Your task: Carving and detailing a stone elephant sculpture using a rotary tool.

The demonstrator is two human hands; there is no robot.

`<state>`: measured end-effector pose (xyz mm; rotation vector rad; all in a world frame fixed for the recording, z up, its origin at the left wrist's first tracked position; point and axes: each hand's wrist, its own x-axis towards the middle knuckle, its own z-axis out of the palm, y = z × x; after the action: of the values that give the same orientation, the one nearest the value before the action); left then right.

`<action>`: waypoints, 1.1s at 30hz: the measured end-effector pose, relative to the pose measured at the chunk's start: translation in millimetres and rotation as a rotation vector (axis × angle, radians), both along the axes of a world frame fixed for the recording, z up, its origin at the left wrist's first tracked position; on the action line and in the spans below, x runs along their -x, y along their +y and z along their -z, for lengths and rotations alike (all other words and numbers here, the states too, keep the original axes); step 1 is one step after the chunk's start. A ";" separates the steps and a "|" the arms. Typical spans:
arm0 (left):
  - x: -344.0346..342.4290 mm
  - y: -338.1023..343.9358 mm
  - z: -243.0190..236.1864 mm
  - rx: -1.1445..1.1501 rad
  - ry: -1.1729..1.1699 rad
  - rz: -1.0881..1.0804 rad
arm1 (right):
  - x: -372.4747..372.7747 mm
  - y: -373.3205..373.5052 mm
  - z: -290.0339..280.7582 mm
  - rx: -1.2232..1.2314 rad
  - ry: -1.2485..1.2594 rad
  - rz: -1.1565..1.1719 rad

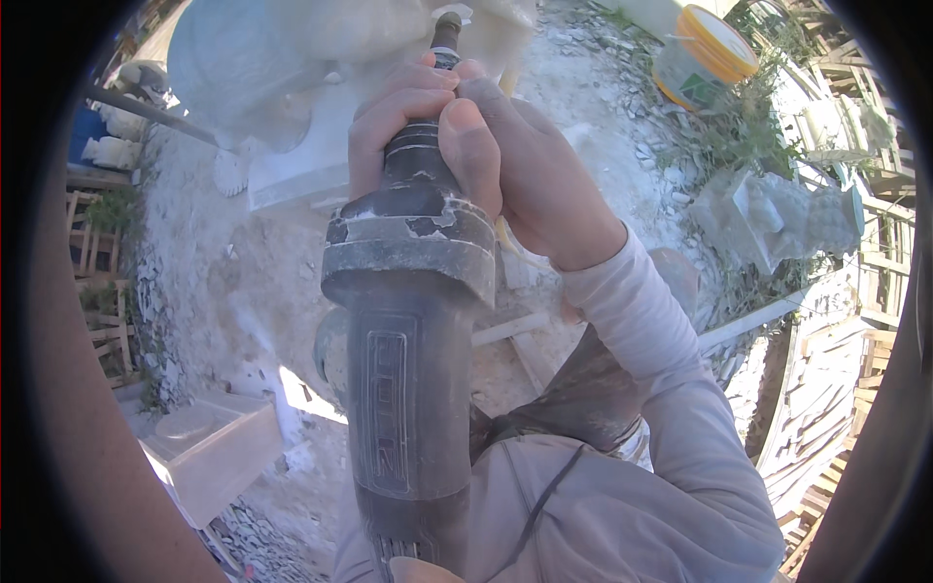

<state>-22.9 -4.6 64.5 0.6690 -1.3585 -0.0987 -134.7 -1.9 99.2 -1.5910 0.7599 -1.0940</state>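
Lying in hands (535,175), dusty power tool (413,360), neck gripped, body nearer torso.

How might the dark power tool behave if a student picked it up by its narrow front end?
The power tool would probably feel tail-heavy, since its thick body extends well behind the narrow front end. Its hard-looking casing suggests it would stay stiff rather than bend. Pale residue on the wide collar hints at dust, which could make it slightly slippery.
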 end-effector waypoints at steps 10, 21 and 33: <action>10.2 -6.8 -6.2 -0.114 0.051 0.003 | -2.4 -8.6 -5.3 -0.309 -0.300 -0.063; 8.1 -8.3 -5.8 -0.039 0.003 0.009 | -2.4 -6.3 -6.7 -0.335 -0.336 -0.050; 6.7 -7.3 -2.8 -0.038 0.007 -0.013 | -0.4 -6.1 -3.6 -0.395 -0.349 -0.072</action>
<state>-29.6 -12.0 67.3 0.7090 -1.3479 -0.1165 -134.3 -8.0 102.8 -1.0535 0.6298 -1.0558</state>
